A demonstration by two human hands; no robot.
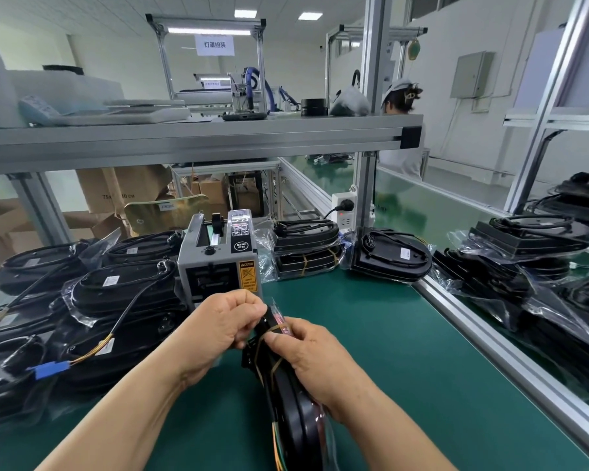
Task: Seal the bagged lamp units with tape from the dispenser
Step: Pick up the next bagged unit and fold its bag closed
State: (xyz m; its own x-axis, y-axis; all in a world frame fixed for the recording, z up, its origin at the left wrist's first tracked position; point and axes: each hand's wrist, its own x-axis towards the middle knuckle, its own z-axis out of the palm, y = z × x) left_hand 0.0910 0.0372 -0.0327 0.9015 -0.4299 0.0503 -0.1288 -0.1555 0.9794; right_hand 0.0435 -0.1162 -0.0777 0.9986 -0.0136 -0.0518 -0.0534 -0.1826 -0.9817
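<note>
In the head view, a bagged lamp unit is held on edge at the lower centre of the frame, above the green surface and just in front of the tape dispenser, which stands at the centre of the frame. The left hand is closed in a pinch on the folded top of the clear bag, thumb and fingertips pressed together over the plastic; the right hand is closed around the upper edge of the unit, its thumb laid across the fold just beside the left fingers. Whether a strip of tape is already held between the fingers cannot be told, since clear tape would be lost against the clear plastic. The step in hand is judged to be the gathering and flattening of the bag mouth for taping. It is best done with the fold kept tight and flat against the black housing, the loose plastic smoothed out so that no wrinkle is trapped, and the tape pressed down from the middle outward. More bagged units are piled at the left of the frame and others are stacked behind and to the right.
</note>
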